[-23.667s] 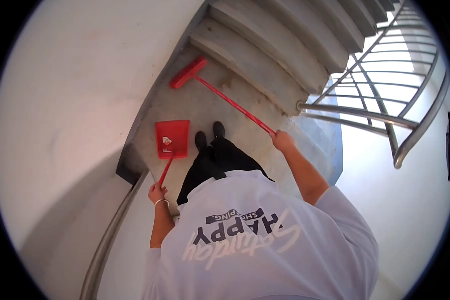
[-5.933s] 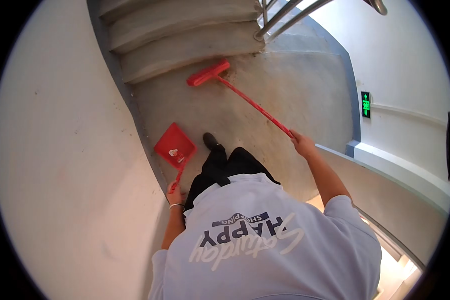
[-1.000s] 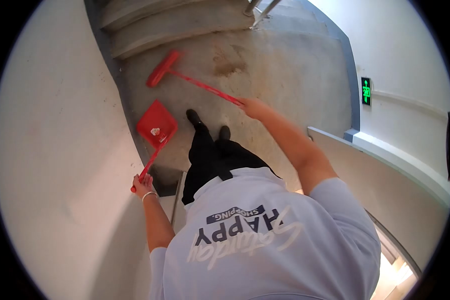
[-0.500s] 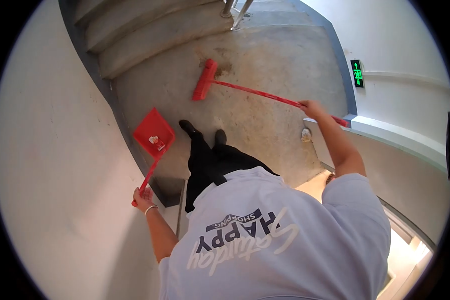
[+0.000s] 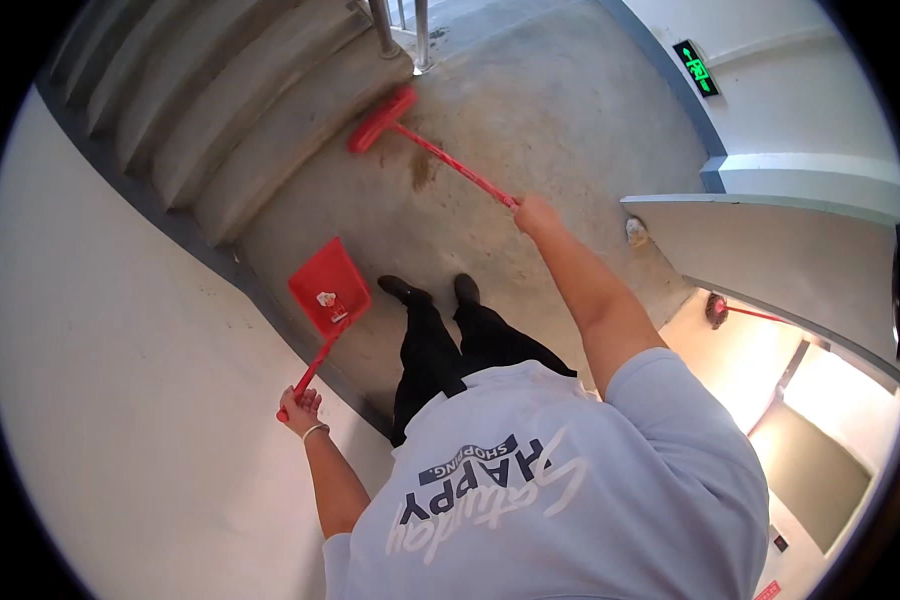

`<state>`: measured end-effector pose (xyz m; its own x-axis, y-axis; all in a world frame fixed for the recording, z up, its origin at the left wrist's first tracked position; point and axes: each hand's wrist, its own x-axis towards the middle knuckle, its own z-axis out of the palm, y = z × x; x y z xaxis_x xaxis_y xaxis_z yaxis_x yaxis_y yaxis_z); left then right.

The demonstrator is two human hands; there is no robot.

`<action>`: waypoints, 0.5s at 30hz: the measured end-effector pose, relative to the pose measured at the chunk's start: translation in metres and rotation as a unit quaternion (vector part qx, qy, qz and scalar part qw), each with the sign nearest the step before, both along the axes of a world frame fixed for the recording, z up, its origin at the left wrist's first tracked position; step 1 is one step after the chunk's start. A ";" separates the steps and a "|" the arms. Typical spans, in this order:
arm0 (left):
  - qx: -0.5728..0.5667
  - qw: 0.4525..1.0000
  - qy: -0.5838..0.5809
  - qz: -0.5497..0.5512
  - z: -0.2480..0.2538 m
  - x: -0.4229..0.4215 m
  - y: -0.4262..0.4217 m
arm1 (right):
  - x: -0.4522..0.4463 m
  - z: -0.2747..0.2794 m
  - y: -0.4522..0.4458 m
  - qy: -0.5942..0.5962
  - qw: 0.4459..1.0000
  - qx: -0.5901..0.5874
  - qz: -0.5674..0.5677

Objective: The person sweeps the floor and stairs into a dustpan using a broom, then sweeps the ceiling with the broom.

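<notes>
In the head view, the red broom [image 5: 381,120] is seen at the upper middle of the frame, its head slanted just beside the lowest step [image 5: 290,140]. Its handle is gripped near the end by the right hand [image 5: 537,217], with the fingers closed around it. The broom head is slightly blurred, so whether the bristles are pressed on the floor [image 5: 570,140] cannot be told. For a good stroke, the bristles are best laid flat and drawn in short, even pulls, with the corner under the step reached by one end of the head. A dark stain [image 5: 423,172] is seen just beside the broom handle; firmer pressure is probably called for there.

The red dustpan [image 5: 320,272] is held left of the middle of the frame, its handle grasped in the left hand [image 5: 300,408], whose fingers are loosely curled. Small scraps [image 5: 327,300] are carried inside, near the handle side, so the pan is better not tipped towards its open lip, or they may be spilled. The lip is best set flush with the floor and squared to the broom's path. Room is also to be left around the dark shoes [image 5: 400,290], which are planted close to the pan.
</notes>
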<state>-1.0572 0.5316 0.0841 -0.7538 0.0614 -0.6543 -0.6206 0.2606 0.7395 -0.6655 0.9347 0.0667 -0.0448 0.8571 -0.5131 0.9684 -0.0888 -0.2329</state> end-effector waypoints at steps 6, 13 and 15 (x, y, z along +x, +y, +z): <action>0.075 0.996 0.014 -0.036 -0.059 -0.010 -0.052 | 0.095 -0.052 -0.135 0.037 0.999 -0.012 0.038; 0.084 0.986 0.049 -0.137 -0.068 -0.018 -0.087 | 0.137 0.053 -0.250 0.086 0.983 -0.079 -0.143; 0.100 0.972 0.060 -0.204 -0.066 -0.030 -0.099 | 0.131 0.048 -0.270 0.105 0.983 -0.039 -0.146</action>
<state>-1.0870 0.4322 0.0185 -0.7100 0.4886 -0.5071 -0.4013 0.3110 0.8615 -0.5346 0.6649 0.1149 0.0864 0.8079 -0.5830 0.8302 -0.3819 -0.4061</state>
